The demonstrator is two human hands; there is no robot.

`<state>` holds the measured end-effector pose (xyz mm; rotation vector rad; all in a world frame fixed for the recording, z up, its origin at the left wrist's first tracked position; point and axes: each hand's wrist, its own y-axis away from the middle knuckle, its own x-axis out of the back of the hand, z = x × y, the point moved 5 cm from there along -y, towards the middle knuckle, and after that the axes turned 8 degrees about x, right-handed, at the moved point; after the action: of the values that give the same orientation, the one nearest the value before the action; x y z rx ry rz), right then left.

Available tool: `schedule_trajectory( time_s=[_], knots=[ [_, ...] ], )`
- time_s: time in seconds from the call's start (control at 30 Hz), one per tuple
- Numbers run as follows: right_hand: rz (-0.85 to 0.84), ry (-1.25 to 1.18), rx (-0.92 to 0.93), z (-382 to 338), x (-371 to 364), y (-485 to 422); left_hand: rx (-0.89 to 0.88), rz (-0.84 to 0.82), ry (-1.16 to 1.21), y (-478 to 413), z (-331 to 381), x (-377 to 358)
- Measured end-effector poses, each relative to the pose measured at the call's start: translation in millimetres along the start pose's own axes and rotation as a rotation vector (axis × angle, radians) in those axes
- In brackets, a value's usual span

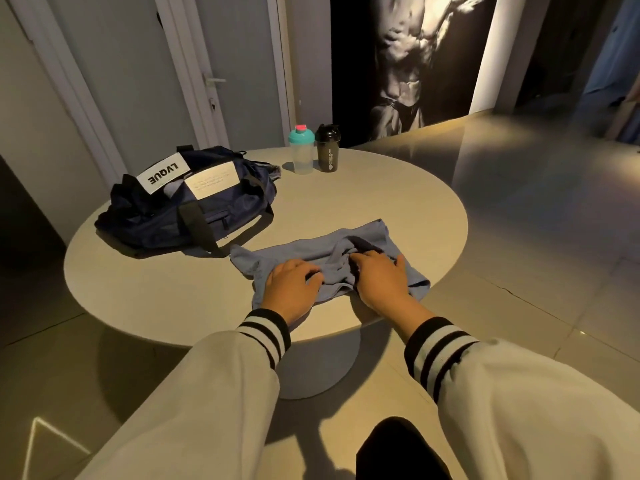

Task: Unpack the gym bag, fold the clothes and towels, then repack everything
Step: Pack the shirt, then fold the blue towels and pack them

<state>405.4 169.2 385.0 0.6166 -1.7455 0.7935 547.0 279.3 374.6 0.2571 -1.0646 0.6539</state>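
A round, smooth, pale table (381, 202) on a thick pedestal stands on a glossy tiled floor (519, 209). At its far left slumps a navy fabric gym bag (214, 209) with black webbing straps and a white label reading LVGUE; its near strap trails just beside the left edge of the blue-grey garment (298, 251). At the far edge, touching side by side, stand 2 shaker bottles: a clear plastic one with a teal lid (302, 150) and a black one (327, 150), well apart from the garment. Behind them are 2 pale doors (242, 64), one with a metal handle, and a large monochrome poster of a muscular torso (408, 57).

The garment, soft and rumpled, lies on the near part of the table, bunched in folds at its middle. The left hand (292, 292) grips a fold with curled fingers; the right hand (379, 282) rests on the cloth, thumb spread, fingertips tucked into a dark crease, and whether it pinches I cannot tell. Both sleeves are light, with black-and-white ribbed cuffs.
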Motion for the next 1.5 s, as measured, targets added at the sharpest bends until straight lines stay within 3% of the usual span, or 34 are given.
schedule_trajectory(
  time_s=[0.07,0.13,0.27,0.37,0.57,0.67,0.8,0.87,0.93,1.07,1.17,1.3,1.5],
  knots=[
    [0.163,-0.010,0.040,-11.0,4.3,2.1,0.000,-0.025,-0.025,0.6,0.6,-5.7],
    [0.269,-0.185,0.158,-37.1,4.0,7.6,0.011,-0.013,-0.015,2.1,-0.1,-6.6],
    [0.119,-0.435,0.310,-80.3,-14.3,18.5,0.076,0.064,-0.107,5.9,-16.3,1.5],
    [0.090,-0.282,0.250,-79.3,-20.3,19.1,0.156,0.090,-0.276,13.4,-34.6,16.0],
    [-0.007,0.005,0.037,-86.1,-23.2,21.3,0.342,-0.048,-0.421,19.2,-83.2,43.3],
    [0.035,0.025,0.116,-97.4,-20.7,20.6,0.365,-0.096,-0.446,23.5,-100.9,51.7],
    [0.131,-0.171,0.384,-119.3,-21.3,32.6,0.279,0.004,-0.417,31.7,-89.8,60.6],
    [0.152,-0.200,0.390,-118.2,-21.1,34.1,0.174,0.014,-0.183,35.1,-76.1,57.8],
    [0.170,-0.209,0.376,-114.1,-20.7,32.9,0.110,-0.094,-0.058,38.3,-66.6,49.8],
    [0.251,-0.262,0.361,-106.5,-15.4,34.5,-0.010,-0.216,-0.227,45.3,-51.3,39.6],
    [0.181,-0.201,0.392,-103.5,-21.3,33.7,-0.046,-0.230,-0.252,45.8,-50.5,38.9],
    [0.033,-0.007,0.249,-96.8,-29.7,23.8,-0.006,-0.155,-0.235,40.5,-63.1,42.2],
    [-0.014,0.043,0.078,-91.4,-30.2,17.8,0.048,-0.073,-0.120,48.8,-74.0,50.6]
  ],
)
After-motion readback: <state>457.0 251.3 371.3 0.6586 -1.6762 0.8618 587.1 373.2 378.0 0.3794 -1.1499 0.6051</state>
